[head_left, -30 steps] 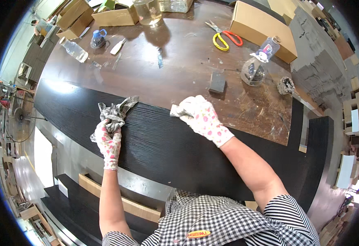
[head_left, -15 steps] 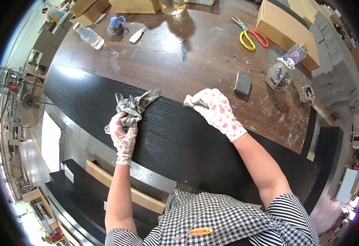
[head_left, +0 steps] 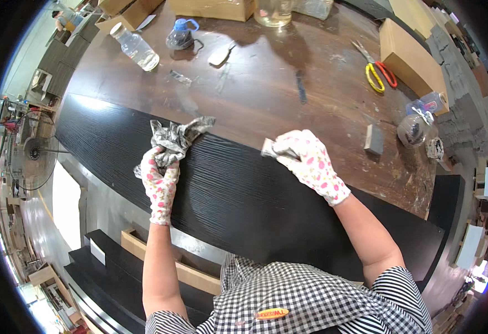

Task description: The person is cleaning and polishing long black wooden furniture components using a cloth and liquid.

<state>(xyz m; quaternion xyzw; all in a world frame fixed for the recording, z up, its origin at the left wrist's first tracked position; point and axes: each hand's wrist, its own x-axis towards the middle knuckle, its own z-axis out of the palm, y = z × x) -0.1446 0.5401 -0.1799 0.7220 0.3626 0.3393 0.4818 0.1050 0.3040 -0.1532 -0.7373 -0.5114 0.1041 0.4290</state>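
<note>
A long black board (head_left: pixel 238 206) with a wood-grain surface lies along the near side of the brown worktable. Over its left part, my left hand (head_left: pixel 161 183), in a white glove with pink flowers, is closed on a crumpled grey-and-white rag (head_left: pixel 169 139). The rag's upper end spreads past my fingers toward the board's far edge. My right hand (head_left: pixel 308 164), gloved alike, pinches a small block (head_left: pixel 268 148) with a pale end and a dark grey side at the board's far edge. My fingers cover most of that block.
On the brown worktable (head_left: pixel 244 94) stand a corked bottle (head_left: pixel 137 50), a blue-capped bottle (head_left: pixel 180 38) and a round clear jar (head_left: pixel 414 131). Scissors (head_left: pixel 375 72) lie beside a cardboard box (head_left: pixel 414 61). Nearer is a grey block (head_left: pixel 374 140). A fan (head_left: pixel 34 150) stands left.
The things on the table now appear farther right in the view. My right hand has shifted slightly right and down, my left slightly left; both keep their hold.
</note>
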